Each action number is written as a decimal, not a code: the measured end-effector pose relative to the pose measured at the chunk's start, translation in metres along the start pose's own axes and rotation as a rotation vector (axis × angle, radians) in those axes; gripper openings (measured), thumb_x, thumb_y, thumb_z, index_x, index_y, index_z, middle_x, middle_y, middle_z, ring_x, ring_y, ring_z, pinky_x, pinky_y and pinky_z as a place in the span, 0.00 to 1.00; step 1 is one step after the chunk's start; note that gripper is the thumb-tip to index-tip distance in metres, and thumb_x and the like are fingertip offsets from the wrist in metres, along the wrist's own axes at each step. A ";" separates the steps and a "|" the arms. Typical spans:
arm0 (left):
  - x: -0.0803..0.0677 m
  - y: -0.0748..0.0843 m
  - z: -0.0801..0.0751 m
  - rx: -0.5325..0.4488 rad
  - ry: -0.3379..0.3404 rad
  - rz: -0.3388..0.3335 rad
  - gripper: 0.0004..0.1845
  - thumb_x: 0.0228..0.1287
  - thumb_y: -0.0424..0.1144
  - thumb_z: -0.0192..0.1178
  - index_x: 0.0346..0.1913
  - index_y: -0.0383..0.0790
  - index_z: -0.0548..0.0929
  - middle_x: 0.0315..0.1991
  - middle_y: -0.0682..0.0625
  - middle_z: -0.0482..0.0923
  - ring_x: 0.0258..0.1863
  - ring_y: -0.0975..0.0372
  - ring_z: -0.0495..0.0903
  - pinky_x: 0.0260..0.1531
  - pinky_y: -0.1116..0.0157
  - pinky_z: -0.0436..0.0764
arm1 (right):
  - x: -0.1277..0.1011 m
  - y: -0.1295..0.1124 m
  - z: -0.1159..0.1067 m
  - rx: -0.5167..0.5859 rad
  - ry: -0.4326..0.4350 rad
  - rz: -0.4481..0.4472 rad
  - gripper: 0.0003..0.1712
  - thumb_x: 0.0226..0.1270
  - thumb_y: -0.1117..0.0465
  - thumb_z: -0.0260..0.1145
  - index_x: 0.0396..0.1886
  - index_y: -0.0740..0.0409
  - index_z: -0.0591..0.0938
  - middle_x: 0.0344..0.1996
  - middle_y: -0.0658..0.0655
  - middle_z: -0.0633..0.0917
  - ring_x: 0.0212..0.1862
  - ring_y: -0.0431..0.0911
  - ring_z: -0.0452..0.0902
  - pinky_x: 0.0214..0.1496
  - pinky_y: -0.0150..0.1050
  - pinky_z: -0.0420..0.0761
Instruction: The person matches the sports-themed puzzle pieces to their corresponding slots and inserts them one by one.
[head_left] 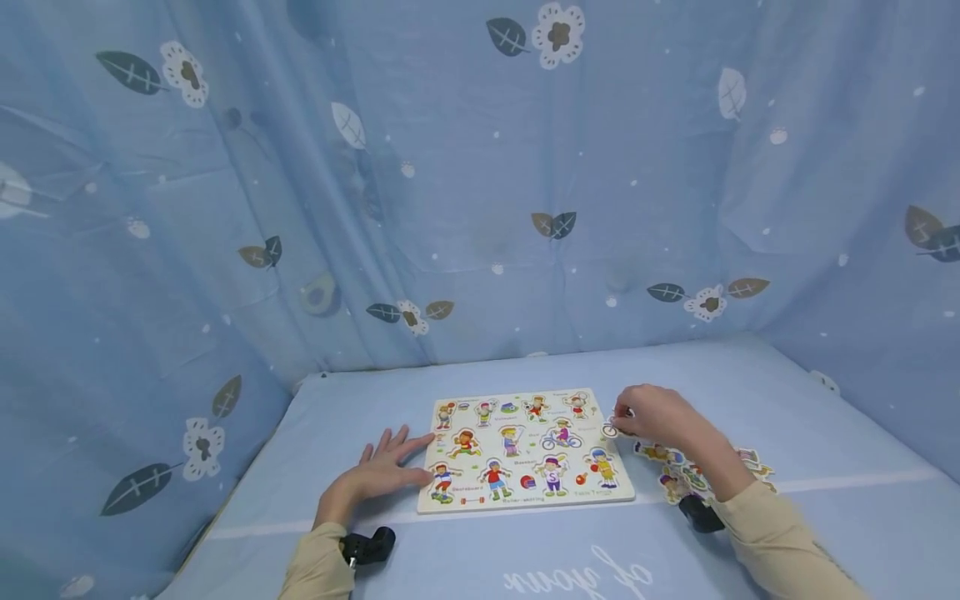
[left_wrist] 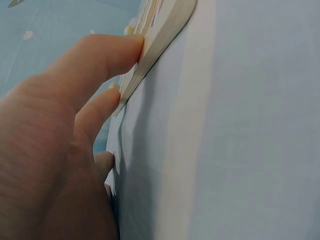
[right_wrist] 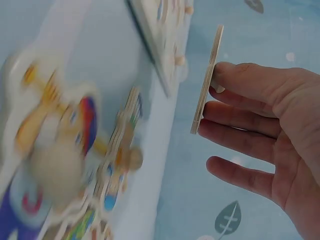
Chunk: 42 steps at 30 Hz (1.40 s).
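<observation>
A thin wooden puzzle piece [right_wrist: 206, 82] is held up off the table by the right hand [head_left: 660, 414], edge-on in the right wrist view; the fingertips [right_wrist: 226, 75] pinch it near its upper end while the other fingers lie nearly straight beside its flat face. In the head view the piece [head_left: 611, 429] shows as a small shape at that hand's fingertips, just off the right edge of the puzzle board [head_left: 525, 450]. The board lies flat between the two hands, its wells filled with painted figures. The left hand [head_left: 386, 468] rests open on the cloth with fingers spread and straight, fingertips [left_wrist: 112, 57] pressing against the board's left edge [left_wrist: 160, 37]. Under and behind the right wrist lies a scatter of loose pieces [head_left: 693, 475], some overlapping, just beside the board's right edge. The blue tablecloth [head_left: 480, 550] stretches bare in front of the board toward the person, and also beyond the board's far edge up to the leaf-printed curtain [head_left: 450, 208].
</observation>
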<state>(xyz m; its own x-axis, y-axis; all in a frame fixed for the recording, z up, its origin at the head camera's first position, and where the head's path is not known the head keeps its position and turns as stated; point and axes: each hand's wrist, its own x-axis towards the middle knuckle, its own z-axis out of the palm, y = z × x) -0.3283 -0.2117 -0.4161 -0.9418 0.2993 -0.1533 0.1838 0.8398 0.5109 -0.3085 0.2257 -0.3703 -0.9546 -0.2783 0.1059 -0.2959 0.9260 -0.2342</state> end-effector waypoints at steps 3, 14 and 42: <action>0.000 0.000 0.001 0.004 -0.001 -0.004 0.45 0.53 0.62 0.66 0.74 0.53 0.66 0.78 0.34 0.45 0.77 0.37 0.35 0.71 0.35 0.34 | 0.008 -0.008 0.002 0.003 -0.005 -0.016 0.05 0.65 0.57 0.71 0.32 0.53 0.86 0.27 0.46 0.81 0.27 0.40 0.71 0.29 0.35 0.74; 0.000 0.000 0.003 0.007 -0.009 -0.025 0.45 0.53 0.62 0.65 0.74 0.54 0.66 0.79 0.35 0.44 0.77 0.38 0.34 0.71 0.35 0.34 | 0.031 -0.038 0.009 -0.055 -0.031 -0.085 0.05 0.64 0.58 0.71 0.29 0.51 0.85 0.24 0.45 0.79 0.26 0.40 0.71 0.29 0.34 0.73; 0.000 0.002 -0.002 0.022 -0.009 -0.017 0.45 0.54 0.63 0.64 0.75 0.54 0.65 0.79 0.36 0.43 0.78 0.39 0.33 0.72 0.37 0.34 | 0.052 -0.062 0.037 -0.018 -0.070 -0.056 0.10 0.62 0.59 0.72 0.22 0.50 0.83 0.23 0.46 0.80 0.26 0.41 0.70 0.30 0.36 0.71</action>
<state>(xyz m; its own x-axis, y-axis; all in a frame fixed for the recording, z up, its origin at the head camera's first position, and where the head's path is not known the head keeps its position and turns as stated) -0.3287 -0.2107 -0.4136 -0.9423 0.2891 -0.1690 0.1745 0.8546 0.4891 -0.3414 0.1443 -0.3863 -0.9367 -0.3464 0.0502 -0.3490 0.9128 -0.2121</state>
